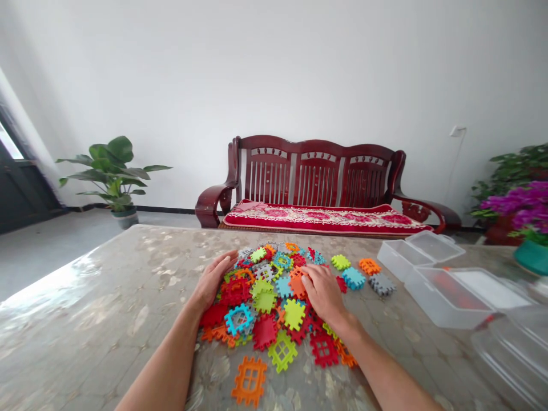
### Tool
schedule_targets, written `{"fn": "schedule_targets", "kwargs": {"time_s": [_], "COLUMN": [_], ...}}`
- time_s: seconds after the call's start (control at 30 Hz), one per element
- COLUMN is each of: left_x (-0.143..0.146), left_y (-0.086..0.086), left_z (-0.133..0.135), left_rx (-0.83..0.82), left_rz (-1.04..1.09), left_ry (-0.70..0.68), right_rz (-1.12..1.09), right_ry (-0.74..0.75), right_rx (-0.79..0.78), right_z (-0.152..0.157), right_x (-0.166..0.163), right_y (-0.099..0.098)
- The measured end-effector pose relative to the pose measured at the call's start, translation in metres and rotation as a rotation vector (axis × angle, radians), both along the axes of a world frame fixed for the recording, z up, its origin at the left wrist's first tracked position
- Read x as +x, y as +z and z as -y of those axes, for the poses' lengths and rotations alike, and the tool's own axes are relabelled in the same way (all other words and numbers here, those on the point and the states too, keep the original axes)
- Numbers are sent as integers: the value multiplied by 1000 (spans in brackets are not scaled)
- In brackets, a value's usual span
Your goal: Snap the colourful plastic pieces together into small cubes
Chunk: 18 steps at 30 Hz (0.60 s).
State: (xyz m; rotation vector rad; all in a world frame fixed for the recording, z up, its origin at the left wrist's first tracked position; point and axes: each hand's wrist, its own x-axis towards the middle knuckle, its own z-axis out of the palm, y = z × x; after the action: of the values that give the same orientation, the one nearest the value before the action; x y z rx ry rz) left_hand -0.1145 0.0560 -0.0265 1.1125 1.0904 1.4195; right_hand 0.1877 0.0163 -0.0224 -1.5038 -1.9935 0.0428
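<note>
The bench [107,297] fills the lower half of the view, its glossy patterned top carrying everything in hand. Behind it stand a dark wooden settee [317,182] with a red cushion, a leafy plant [113,171] to the left and purple flowers [520,202] to the right.

On the right side of the bench sit two clear boxes, one nearer [454,297] and one farther [419,254], both with their lids open. No tile shows in the farther one. A red glint in the nearer one could be a reflection; I cannot tell.

The heap of tiles [265,297] lies in the middle of the bench, directly in front of the person. Its long axis runs from the person's side toward the settee, dense at the far end and thinning near the person. The tiles lie flat or overlapping, and none looks joined to another, so the sorting or building seems barely begun, with the whole heap left.

The left hand [213,281] is open, its palm cupped against the heap's left edge, gripping nothing. The right hand [324,292] rests palm down on the heap's right side, fingers bent over the tiles; whether it pinches one I cannot tell.

Four loose tiles, green [341,262], orange [369,266], blue [353,278] and grey [382,283], lie just right of the heap. A single orange window tile [249,381] lies flat nearest the person.
</note>
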Motion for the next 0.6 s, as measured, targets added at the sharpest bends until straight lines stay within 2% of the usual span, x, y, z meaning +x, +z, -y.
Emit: {"fn": "schedule_targets", "kwargs": {"time_s": [0.17, 0.3, 0.47, 0.6], "left_x": [2, 0, -3, -4], "left_y": [-2, -9, -17, -18], "left_z": [-2, -5, -10, -12], "left_rx": [-26, -22, -11, -10], "left_rz": [-77, -216, -270, -277], "left_ry": [31, 32, -15, -12], "right_rz": [-55, 30, 193, 226], "right_ry": [70, 120, 162, 144], "right_rx": [3, -32, -119, -110], "right_z": [-6, -26, -49, -51], "right_x": [-13, -28, -41, -44], "right_y": [16, 22, 21, 17]}}
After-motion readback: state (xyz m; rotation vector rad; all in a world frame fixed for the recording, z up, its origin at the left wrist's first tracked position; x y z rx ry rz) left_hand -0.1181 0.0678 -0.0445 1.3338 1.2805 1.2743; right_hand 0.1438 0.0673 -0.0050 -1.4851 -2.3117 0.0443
